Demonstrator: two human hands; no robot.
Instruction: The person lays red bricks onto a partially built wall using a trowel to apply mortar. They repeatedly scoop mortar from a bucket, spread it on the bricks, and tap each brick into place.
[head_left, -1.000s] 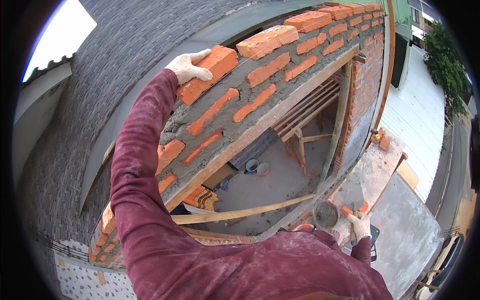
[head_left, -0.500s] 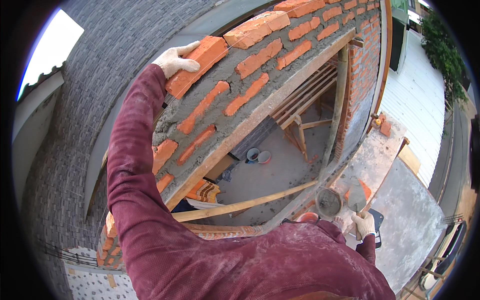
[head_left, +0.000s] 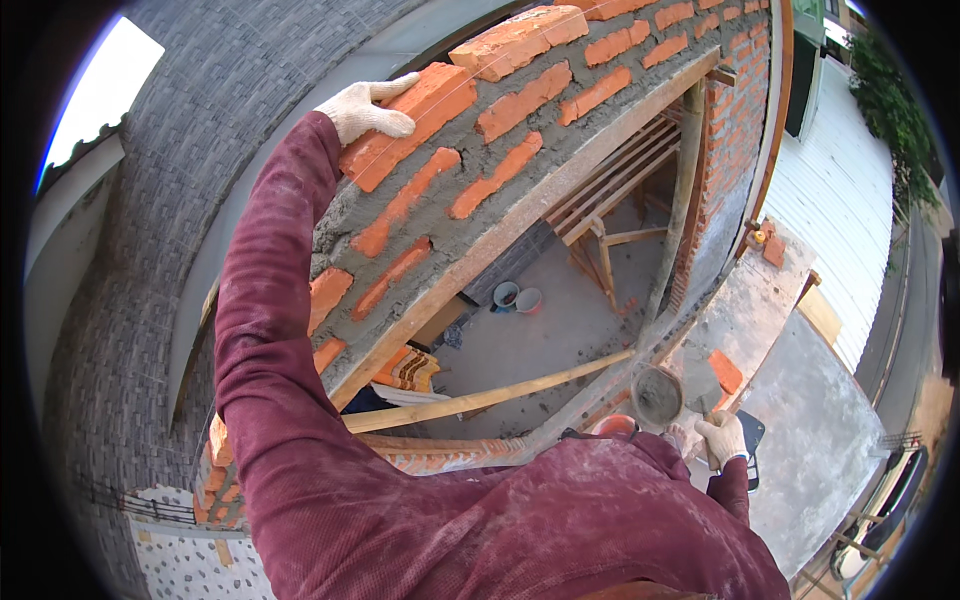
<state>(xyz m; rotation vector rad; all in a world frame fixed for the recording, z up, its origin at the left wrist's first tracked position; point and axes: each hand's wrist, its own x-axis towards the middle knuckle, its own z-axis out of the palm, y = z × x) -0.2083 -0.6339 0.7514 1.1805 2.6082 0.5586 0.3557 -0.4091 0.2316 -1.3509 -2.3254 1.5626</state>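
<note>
My left hand, in a white knit glove, is closed over the outer end of an orange brick on top of the brick wall. The brick lies on grey mortar, close beside another top-course brick. A thin string line runs across these bricks. Low on the right, my gloved right hand grips a trowel, its grey blade pointing away from me. Left of the blade stands a round bucket of mortar. A loose orange brick lies right of the blade.
Below the wall runs a wooden beam over an opening; two buckets stand on the floor far down. A wooden pole crosses the opening. Right of me lies a grey sheet, with a dark phone-like object by my right hand.
The trowel blade has shifted left toward the mortar bucket, uncovering more of the loose brick. My left hand stays on its brick, which sits slightly closer to its neighbour; the view has shifted a little.
</note>
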